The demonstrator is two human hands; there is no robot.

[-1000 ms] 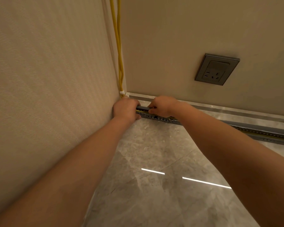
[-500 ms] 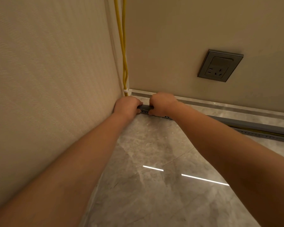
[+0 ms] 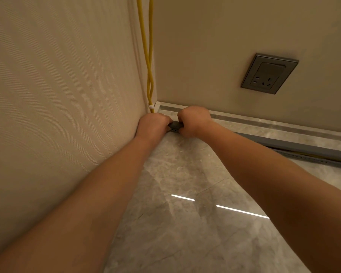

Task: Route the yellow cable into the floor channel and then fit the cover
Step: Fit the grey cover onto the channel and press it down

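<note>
Two strands of yellow cable [image 3: 149,56] run down the room corner, bound by a white tie [image 3: 150,106] just above the floor. A grey floor channel [image 3: 311,157] lies along the foot of the back wall, with yellow cable showing in its open part at the right. The grey cover [image 3: 295,145] sits on the channel from the corner out to the right. My left hand [image 3: 152,123] and my right hand [image 3: 193,120] are side by side at the corner end, fingers curled down on the cover [image 3: 175,126].
A grey wall socket [image 3: 269,73] is set in the back wall above the channel. A pale skirting strip [image 3: 283,125] runs along that wall. Striped wallpaper covers the left wall close to my left arm. The floor is polished grey marble tile [image 3: 185,223].
The cover has come down over the corner end of the channel, hiding the cable and perforated rail seen a second ago. Both hands have closed in toward the corner.
</note>
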